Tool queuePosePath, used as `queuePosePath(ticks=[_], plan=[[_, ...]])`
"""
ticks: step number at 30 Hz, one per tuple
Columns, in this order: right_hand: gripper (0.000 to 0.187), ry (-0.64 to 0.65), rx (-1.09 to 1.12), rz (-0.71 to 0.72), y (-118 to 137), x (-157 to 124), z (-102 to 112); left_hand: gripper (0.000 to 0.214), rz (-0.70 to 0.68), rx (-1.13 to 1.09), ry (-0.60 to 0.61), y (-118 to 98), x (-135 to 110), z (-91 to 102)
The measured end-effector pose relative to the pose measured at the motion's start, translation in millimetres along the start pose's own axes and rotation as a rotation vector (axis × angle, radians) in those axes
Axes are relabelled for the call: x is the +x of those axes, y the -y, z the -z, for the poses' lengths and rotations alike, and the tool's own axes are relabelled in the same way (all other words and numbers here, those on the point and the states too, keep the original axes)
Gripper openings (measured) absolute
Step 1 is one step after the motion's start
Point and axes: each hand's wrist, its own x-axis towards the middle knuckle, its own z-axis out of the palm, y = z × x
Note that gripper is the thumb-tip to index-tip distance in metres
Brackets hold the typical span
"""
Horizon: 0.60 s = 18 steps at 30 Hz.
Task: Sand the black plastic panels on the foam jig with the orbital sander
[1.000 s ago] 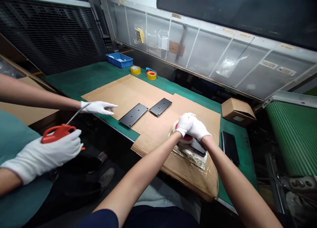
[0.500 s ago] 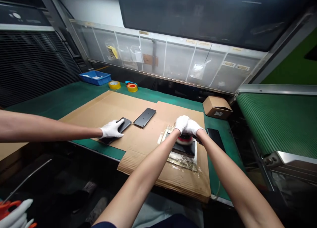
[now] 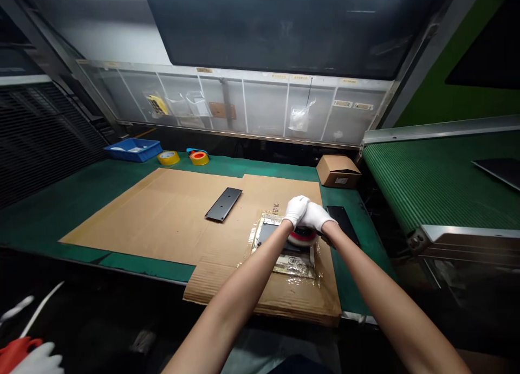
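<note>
Both of my hands wear white gloves and meet on top of a hand-held polisher (image 3: 304, 237) with a round red-and-white pad. My left hand (image 3: 296, 209) is closed over its top, and my right hand (image 3: 318, 218) grips it from the right, overlapping the left. Beneath the pad lies a dark flat plate (image 3: 267, 233), partly covered by the tool and my left forearm. That plate sits in a pale frame (image 3: 298, 269) taped to the cardboard (image 3: 260, 292). Farther left, a black plate with small holes (image 3: 223, 204) rests on the cardboard.
Another black plate (image 3: 343, 225) lies right of my hands. Behind it stands a cardboard box (image 3: 338, 172). A green conveyor (image 3: 442, 184) carries a dark plate (image 3: 501, 171). Tape rolls (image 3: 168, 158) and a blue tray (image 3: 133, 149) sit at back left. A co-worker's gloved hand (image 3: 38, 360) holds a red-handled tool.
The co-worker's arm and the dark plate under its hand have left the cardboard's left side. My view has swung right, showing a plate on the conveyor. Both hands stay on the polisher.
</note>
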Motion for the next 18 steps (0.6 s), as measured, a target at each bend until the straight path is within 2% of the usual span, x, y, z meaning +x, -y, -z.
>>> queuePosePath(ticks=[3, 7, 9, 14, 18], plan=[[0.05, -0.041, 0.03, -0.065, -3.4, -30.8, -18.1, 0.024, 0.062, -0.027, 0.055, 1.3, -32.2, -1.4], [0.061, -0.118, 0.067, -0.18, -12.1, -64.8, -46.1, 0.02, 0.03, -0.035, 0.054, -9.3, -74.3, -2.9], [0.062, -0.126, 0.055, -0.192, -16.1, -66.7, -48.9, 0.021, 0.003, -0.032, 0.065, -15.6, -77.3, -5.0], [0.058, -0.13, 0.036, -0.223, -20.6, -55.7, -35.0, 0.022, 0.022, -0.024, 0.102, -23.3, -59.6, -9.9], [0.056, -0.111, 0.07, -0.156, -22.9, -63.8, -41.2, 0.021, 0.0, -0.007, 0.086, -18.6, -71.2, -11.5]])
